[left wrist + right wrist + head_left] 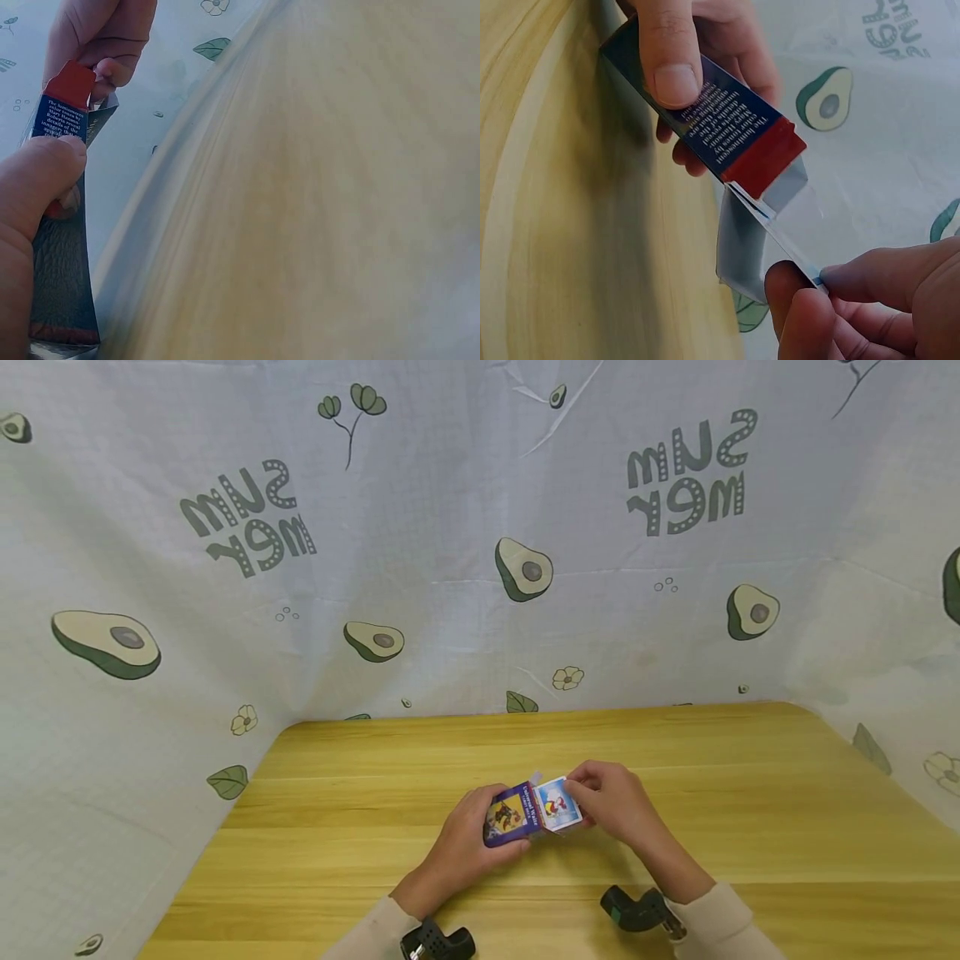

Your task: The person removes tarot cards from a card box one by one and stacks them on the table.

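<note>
Card (558, 804): partly out of the box (512, 815); it could crease at the mouth if drawn out at a slant, or slip, since only its outer end is pinched.
Pale flap (739, 255): bent outward just beside the card; it might catch the edge and tear.
Red tab (765, 161): juts from the same end; a careless tug could fold it in and block the way.
Left hand (461, 831): curled round the box, thumb along its lettered narrow side; too hard a squeeze would probably jam the contents, too slack a hold could drop it.
Right hand (609, 793): nearly closed, thumb and fingers pinching the card.
Box: held over the table (360, 843), open end towards the right hand.
Contents: the card sits half in the box, picture side up; whether more lie inside cannot be told.
</note>
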Tool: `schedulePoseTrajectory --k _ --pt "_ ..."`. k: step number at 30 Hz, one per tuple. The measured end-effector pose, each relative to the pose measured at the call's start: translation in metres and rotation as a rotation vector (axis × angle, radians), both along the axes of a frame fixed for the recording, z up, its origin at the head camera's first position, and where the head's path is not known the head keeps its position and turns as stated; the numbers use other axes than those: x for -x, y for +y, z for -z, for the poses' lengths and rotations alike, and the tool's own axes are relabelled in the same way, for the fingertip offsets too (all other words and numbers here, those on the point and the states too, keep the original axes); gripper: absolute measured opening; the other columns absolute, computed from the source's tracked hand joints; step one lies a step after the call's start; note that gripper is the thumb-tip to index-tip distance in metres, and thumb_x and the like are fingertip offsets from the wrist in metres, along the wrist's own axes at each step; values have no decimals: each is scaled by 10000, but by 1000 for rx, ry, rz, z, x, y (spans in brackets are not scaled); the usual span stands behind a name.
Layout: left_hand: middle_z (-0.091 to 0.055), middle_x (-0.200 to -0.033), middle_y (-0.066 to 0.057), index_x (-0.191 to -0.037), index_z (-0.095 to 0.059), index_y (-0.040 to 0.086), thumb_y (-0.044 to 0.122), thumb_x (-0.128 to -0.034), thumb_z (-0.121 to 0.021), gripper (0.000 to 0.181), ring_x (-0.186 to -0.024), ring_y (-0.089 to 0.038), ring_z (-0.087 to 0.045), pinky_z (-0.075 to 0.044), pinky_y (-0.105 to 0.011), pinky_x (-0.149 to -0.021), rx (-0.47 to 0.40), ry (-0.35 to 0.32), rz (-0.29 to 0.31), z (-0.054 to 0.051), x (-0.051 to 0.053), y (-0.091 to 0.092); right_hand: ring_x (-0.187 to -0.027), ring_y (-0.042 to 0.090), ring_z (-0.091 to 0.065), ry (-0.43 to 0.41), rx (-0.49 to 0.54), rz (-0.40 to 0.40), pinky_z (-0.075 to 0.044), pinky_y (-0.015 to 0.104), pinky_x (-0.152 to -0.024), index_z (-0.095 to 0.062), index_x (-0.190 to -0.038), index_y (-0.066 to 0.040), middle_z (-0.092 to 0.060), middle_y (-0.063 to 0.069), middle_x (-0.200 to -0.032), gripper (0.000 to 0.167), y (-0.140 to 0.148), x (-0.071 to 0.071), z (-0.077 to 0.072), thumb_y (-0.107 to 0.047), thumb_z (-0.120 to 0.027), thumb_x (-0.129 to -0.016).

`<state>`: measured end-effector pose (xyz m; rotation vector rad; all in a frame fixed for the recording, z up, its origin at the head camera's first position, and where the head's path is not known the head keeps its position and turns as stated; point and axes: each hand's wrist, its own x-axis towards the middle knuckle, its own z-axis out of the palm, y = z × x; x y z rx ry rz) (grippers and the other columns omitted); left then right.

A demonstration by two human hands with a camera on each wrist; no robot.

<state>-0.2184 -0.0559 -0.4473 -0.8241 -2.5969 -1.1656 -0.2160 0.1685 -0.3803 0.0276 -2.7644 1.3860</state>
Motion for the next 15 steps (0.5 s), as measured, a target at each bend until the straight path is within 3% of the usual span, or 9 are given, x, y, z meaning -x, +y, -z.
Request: schedulePoseTrajectory --k 15 --pt "-541 -1273 12 -1385 -442 116 547 -816 -695 757 -1054 -115 -510 -459 -349 -891 -1 -18 -19 1 0 1 -582 171 -571 6 8 27 -536 320 -559 -658 -1013 23 -666 85 -814 220 18 2 -10 -172 -611 -925"
